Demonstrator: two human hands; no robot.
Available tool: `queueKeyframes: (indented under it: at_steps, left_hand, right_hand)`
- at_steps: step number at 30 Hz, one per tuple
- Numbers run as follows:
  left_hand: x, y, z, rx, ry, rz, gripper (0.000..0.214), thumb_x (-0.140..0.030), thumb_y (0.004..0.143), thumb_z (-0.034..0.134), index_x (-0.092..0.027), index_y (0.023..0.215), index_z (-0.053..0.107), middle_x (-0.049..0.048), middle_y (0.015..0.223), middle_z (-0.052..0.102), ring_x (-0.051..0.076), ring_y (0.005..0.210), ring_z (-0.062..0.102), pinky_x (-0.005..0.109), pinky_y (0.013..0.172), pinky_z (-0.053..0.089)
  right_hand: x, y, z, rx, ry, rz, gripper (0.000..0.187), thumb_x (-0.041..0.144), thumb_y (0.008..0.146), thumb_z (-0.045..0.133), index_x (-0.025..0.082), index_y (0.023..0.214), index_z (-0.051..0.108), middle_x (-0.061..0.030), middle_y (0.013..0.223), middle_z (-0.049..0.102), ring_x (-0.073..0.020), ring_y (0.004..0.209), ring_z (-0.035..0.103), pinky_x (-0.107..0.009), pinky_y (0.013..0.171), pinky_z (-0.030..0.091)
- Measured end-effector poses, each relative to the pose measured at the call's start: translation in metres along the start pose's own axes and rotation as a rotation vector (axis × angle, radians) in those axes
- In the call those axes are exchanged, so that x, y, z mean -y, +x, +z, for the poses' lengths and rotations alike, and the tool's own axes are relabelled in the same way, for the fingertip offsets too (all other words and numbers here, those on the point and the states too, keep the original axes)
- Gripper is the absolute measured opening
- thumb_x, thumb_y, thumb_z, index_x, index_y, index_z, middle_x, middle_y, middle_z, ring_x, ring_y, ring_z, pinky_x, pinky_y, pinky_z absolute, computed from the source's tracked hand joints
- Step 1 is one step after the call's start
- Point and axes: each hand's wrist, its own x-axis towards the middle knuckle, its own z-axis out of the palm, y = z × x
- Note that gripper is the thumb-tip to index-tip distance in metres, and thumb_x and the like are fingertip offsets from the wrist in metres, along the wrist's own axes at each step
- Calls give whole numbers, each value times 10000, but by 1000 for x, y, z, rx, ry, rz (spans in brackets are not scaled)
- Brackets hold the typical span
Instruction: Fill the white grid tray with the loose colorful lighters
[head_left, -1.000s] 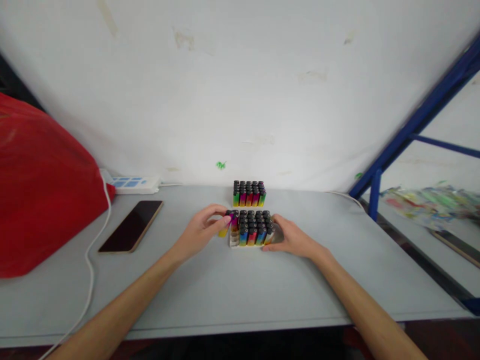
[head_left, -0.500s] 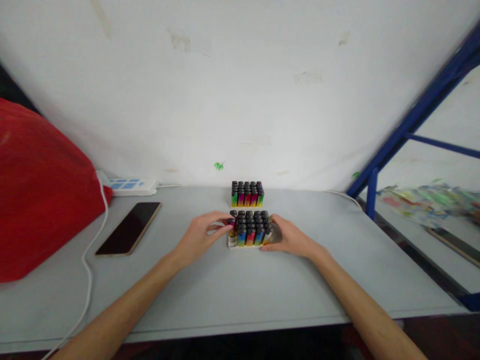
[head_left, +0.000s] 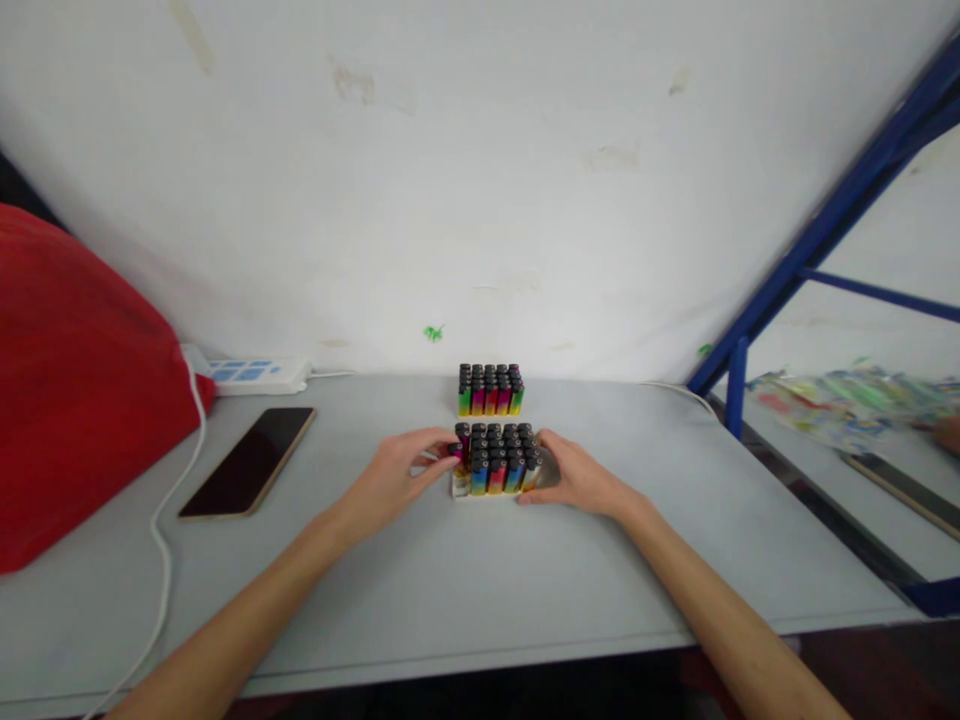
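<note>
A white tray (head_left: pixel 460 489) on the table holds upright lighters (head_left: pixel 496 476) with black tops and rainbow-coloured bodies, packed in rows. My left hand (head_left: pixel 401 470) pinches a purple lighter (head_left: pixel 455 455) between thumb and fingertips at the tray's left column; its lower end is at the tray's front-left part. In that column another purple lighter (head_left: pixel 463 432) stands farther back. My right hand (head_left: pixel 574 475) curls round the tray's right end, thumb at the front corner and fingers behind. Just behind stands a second block of similar lighters (head_left: pixel 491 392), untouched.
A phone (head_left: pixel 249 462) lies left on the grey table (head_left: pixel 480 590), near a power strip (head_left: pixel 259 375), a white cable (head_left: pixel 163 560) and a red bag (head_left: pixel 82 390). Beyond the blue frame (head_left: pixel 735 390) at right are blurred clear packages (head_left: pixel 847 400) and part of another person's hand (head_left: pixel 949 432).
The view has shifted slightly. The pinched lighter sits a little farther from the lighter behind it in the left column. My right hand keeps its hold on the tray.
</note>
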Motion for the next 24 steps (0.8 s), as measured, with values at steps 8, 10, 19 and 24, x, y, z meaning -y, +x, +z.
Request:
queueKeyframes:
  at_steps: [8,10,19,24]
  left_hand:
    - [5,-4,13,-113,-49,-21,295,-373,837,888,-266,1002,668,40,893,794,235,808,768,341,786,646]
    - [5,-4,10,-115,-5,-12,288,-404,858,868,-259,1020,678,43,914,785,234,827,757,357,834,636]
    - [38,13,21,-46,223,32,811,-570,969,691,-227,1637,386,180,1683,441,385,1565,420,611,1300,343]
    - [47,47,37,-16,145,153,1120,-513,852,841,-251,1727,193,193,1750,324,432,1641,273,646,1335,266]
  right_hand:
    - [-2,0,4,-27,-34,-21,585,573,757,920,218,1046,555,-77,1102,665,-276,998,626,-411,919,517]
    - [-5,0,7,-52,-53,-29,589,553,749,931,217,1058,557,-79,1106,660,-273,998,626,-412,923,519]
    - [-19,23,12,-161,-74,-26,520,439,850,881,186,1199,589,-129,1196,688,-305,1107,648,-450,985,532]
    - [-31,33,19,-258,-84,-34,521,467,872,857,190,1242,617,-139,1218,687,-317,1137,657,-488,1027,538]
